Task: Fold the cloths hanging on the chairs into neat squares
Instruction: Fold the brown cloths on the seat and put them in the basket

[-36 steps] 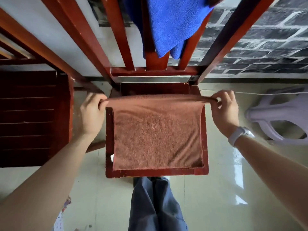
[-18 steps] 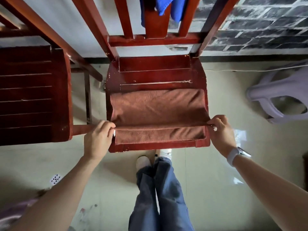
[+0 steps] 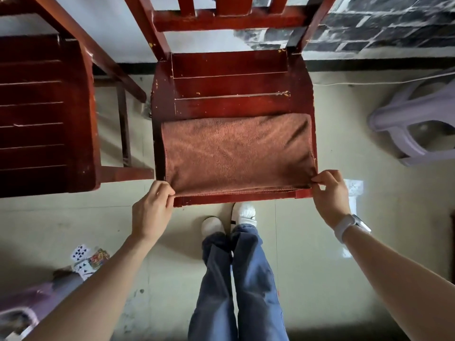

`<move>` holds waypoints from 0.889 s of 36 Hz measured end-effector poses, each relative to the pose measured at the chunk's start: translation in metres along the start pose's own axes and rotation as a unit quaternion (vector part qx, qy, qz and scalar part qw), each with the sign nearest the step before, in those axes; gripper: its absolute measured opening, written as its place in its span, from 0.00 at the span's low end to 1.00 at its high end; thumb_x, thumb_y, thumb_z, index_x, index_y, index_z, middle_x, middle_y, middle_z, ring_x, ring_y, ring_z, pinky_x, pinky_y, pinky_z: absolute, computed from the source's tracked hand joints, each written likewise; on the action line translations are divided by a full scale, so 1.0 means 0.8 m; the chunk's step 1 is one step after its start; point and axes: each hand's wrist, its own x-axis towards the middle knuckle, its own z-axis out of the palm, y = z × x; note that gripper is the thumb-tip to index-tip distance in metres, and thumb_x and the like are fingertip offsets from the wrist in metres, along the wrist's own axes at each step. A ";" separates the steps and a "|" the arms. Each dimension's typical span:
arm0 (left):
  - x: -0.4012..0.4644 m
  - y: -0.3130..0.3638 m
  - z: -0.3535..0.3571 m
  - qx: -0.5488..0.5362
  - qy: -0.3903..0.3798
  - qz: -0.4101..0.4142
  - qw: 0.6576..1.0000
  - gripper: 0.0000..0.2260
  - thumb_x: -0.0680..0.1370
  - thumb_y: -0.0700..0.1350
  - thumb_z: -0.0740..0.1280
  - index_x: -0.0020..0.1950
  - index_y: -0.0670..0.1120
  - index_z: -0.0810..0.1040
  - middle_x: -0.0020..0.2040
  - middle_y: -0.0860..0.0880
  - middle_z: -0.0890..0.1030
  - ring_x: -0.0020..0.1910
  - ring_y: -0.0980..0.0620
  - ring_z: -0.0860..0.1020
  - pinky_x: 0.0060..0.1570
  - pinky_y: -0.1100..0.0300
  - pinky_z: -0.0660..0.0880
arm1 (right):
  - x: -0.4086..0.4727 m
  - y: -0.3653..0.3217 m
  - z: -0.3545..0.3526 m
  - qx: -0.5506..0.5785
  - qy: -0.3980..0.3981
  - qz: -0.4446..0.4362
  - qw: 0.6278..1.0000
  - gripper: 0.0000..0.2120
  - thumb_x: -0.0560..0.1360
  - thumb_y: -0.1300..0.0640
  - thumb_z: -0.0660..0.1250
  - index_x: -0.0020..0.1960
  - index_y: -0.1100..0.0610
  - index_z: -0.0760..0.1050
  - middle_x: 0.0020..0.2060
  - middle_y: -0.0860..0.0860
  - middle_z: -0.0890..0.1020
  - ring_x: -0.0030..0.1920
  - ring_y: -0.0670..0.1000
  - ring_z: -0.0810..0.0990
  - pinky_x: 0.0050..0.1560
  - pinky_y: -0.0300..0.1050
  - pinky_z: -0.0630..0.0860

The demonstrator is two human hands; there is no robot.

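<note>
At 9 o'clock from your view stands a dark red slatted chair (image 3: 41, 114), its seat just beside the middle one, with a strip of pale tiled floor (image 3: 320, 242) showing between them. Down at 7 o'clock some playing cards (image 3: 85, 258) lie scattered on that floor near a purple bundle too blurred to name. Your left hand (image 3: 151, 212) sits at the near left corner of the seat, fingers curled and thumb pinching the corner of the brown cloth (image 3: 236, 151). That cloth lies folded on the front half of the red wooden chair (image 3: 229, 80) dead centre, its near edge running along the seat's front rail and its far fold crossing the seat about midway; the bare slats fill the back half toward 12 o'clock. Below the seat, at 6 o'clock, you see your blue trousers (image 3: 236, 291) and white shoes (image 3: 242, 212). Your right hand (image 3: 331, 195) pinches the near right corner of the cloth between thumb and fingertips, a white watch (image 3: 349, 223) on the wrist. At 3 o'clock a pale plastic stool (image 3: 406, 124) lies tipped on the floor, with a grey brick-patterned wall (image 3: 384, 28) behind it at 1 o'clock.
</note>
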 end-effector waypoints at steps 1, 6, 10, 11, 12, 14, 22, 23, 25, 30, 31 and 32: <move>-0.002 -0.001 0.001 -0.001 -0.002 0.000 1.000 0.08 0.67 0.33 0.72 0.38 0.42 0.74 0.41 0.46 0.79 0.28 0.44 0.77 0.22 0.58 0.71 | -0.002 0.001 0.000 0.000 0.005 -0.003 1.000 0.05 0.69 0.73 0.64 0.42 0.67 0.77 0.48 0.62 0.75 0.46 0.62 0.77 0.47 0.38 0.66; -0.007 -0.001 0.003 -0.004 -0.024 0.002 1.000 0.08 0.66 0.33 0.72 0.38 0.41 0.75 0.42 0.45 0.79 0.28 0.44 0.77 0.22 0.58 0.72 | -0.017 0.005 -0.004 -0.018 0.010 -0.040 0.999 0.06 0.68 0.74 0.64 0.42 0.67 0.76 0.48 0.63 0.75 0.43 0.63 0.76 0.45 0.51 0.76; -0.010 -0.004 0.008 0.009 -0.049 0.003 0.999 0.07 0.67 0.35 0.73 0.39 0.42 0.75 0.42 0.47 0.79 0.32 0.45 0.79 0.23 0.58 0.72 | -0.031 0.011 -0.006 -0.070 -0.024 -0.064 0.995 0.06 0.69 0.72 0.64 0.43 0.65 0.74 0.50 0.61 0.75 0.40 0.64 0.77 0.37 0.54 0.77; -0.011 -0.004 0.009 0.013 -0.054 0.002 0.998 0.07 0.68 0.35 0.72 0.39 0.43 0.76 0.42 0.47 0.79 0.34 0.45 0.79 0.23 0.58 0.72 | -0.033 0.012 -0.006 -0.093 -0.024 -0.076 0.992 0.06 0.68 0.72 0.66 0.43 0.64 0.74 0.50 0.61 0.75 0.41 0.64 0.77 0.36 0.52 0.75; -0.010 -0.004 0.010 0.017 -0.059 0.001 0.998 0.06 0.68 0.35 0.72 0.39 0.43 0.76 0.42 0.48 0.79 0.36 0.46 0.79 0.23 0.58 0.72 | -0.034 0.014 -0.005 -0.120 -0.024 -0.093 0.988 0.06 0.67 0.72 0.67 0.43 0.64 0.74 0.49 0.61 0.76 0.42 0.64 0.77 0.35 0.52 0.75; -0.009 -0.003 0.011 0.027 -0.065 -0.006 0.997 0.06 0.68 0.35 0.72 0.39 0.43 0.77 0.43 0.48 0.79 0.39 0.46 0.79 0.23 0.58 0.73 | -0.035 0.020 -0.002 -0.189 -0.031 -0.125 0.973 0.08 0.65 0.72 0.69 0.42 0.63 0.76 0.46 0.61 0.77 0.42 0.65 0.77 0.35 0.54 0.77; 0.000 0.008 0.003 0.077 -0.054 -0.024 0.995 0.10 0.68 0.46 0.59 0.39 0.44 0.79 0.43 0.46 0.78 0.44 0.43 0.73 0.40 0.51 0.68 | -0.040 0.011 -0.011 -0.251 -0.030 -0.116 0.961 0.10 0.64 0.59 0.58 0.36 0.59 0.77 0.37 0.57 0.78 0.39 0.61 0.76 0.40 0.52 0.70; 0.006 0.014 0.003 0.069 -0.045 -0.028 0.996 0.11 0.69 0.47 0.58 0.39 0.44 0.78 0.44 0.45 0.78 0.45 0.43 0.72 0.42 0.51 0.67 | -0.039 0.002 -0.012 -0.238 -0.018 -0.137 0.961 0.11 0.65 0.57 0.56 0.36 0.59 0.76 0.36 0.56 0.77 0.39 0.60 0.76 0.40 0.51 0.69; 0.021 0.029 0.004 0.057 -0.031 -0.020 0.998 0.11 0.71 0.47 0.58 0.43 0.44 0.78 0.48 0.45 0.78 0.48 0.45 0.71 0.45 0.51 0.66 | -0.032 -0.019 -0.007 -0.224 -0.005 -0.176 0.959 0.12 0.67 0.56 0.54 0.38 0.59 0.76 0.38 0.56 0.77 0.40 0.59 0.75 0.43 0.50 0.66; 0.081 0.075 0.028 0.044 -0.068 0.021 0.997 0.19 0.77 0.47 0.55 0.65 0.45 0.70 0.67 0.45 0.71 0.68 0.46 0.66 0.63 0.46 0.63 | 0.008 -0.089 0.035 -0.227 -0.058 -0.228 0.945 0.21 0.72 0.56 0.51 0.57 0.59 0.76 0.60 0.58 0.76 0.64 0.59 0.72 0.68 0.61 0.62; 0.093 0.083 0.034 0.042 -0.077 0.029 0.996 0.20 0.77 0.48 0.54 0.68 0.45 0.68 0.69 0.46 0.69 0.70 0.45 0.64 0.66 0.45 0.61 | 0.017 -0.102 0.046 -0.244 -0.076 -0.238 0.937 0.23 0.71 0.58 0.50 0.62 0.60 0.74 0.65 0.58 0.73 0.69 0.58 0.68 0.71 0.62 0.56; 0.103 0.090 0.041 0.040 -0.082 0.039 0.995 0.21 0.77 0.48 0.53 0.69 0.44 0.67 0.71 0.45 0.68 0.71 0.45 0.62 0.69 0.44 0.58 | 0.026 -0.114 0.056 -0.261 -0.093 -0.247 0.929 0.27 0.70 0.60 0.47 0.67 0.60 0.68 0.69 0.58 0.68 0.72 0.57 0.62 0.72 0.60 0.49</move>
